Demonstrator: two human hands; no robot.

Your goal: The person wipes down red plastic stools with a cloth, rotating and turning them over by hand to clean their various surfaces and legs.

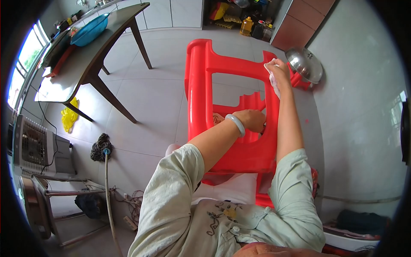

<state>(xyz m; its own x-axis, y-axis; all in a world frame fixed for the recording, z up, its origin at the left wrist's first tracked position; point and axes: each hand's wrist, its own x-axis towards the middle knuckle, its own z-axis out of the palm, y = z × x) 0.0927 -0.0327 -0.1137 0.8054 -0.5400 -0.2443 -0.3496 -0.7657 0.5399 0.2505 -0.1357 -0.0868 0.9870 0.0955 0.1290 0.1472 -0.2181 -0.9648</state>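
A red plastic stool (199,85) lies tipped over in front of me, its open leg frame facing up. My left hand (251,120), with a pale bangle (236,124) on the wrist, reaches into the gap between the legs. Its fingers are curled at the inner edge of the right-hand leg, their tips partly hidden. My right hand (280,72) is closed on a whitish cloth (274,84), which presses against the outer side of that same leg near its far end.
A table (96,47) with a blue basin (90,30) stands at the left. A mop (102,147) and a heater-like appliance (34,141) are below it. At the right, a metal lid (305,64) rests on something red by the wall. Bottles (247,26) stand at the back.
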